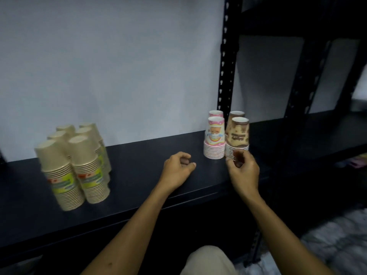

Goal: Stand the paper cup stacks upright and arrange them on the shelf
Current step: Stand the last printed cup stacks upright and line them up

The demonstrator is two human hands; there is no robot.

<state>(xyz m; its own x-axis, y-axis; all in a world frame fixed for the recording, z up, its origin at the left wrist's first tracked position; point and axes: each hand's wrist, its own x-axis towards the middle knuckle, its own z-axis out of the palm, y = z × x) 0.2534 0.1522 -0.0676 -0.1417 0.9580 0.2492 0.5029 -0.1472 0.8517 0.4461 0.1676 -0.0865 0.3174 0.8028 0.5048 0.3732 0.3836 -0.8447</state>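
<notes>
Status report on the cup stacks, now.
Left hand loosely curled, empty. Right hand at brown stack's base, grip unclear. Pink stacks, tan stacks upright on shelf. Nothing blocking.

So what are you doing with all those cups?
A person is tidying stacks of paper cups on a black metal shelf. The tan paper cup stacks stand upside down in a cluster at the left. At the right, pink cartoon-print cup stacks and brown printed cup stacks stand side by side. The right hand is at the base of the front brown stack, fingers curled. The left hand rests loosely curled on the shelf, holding nothing.
</notes>
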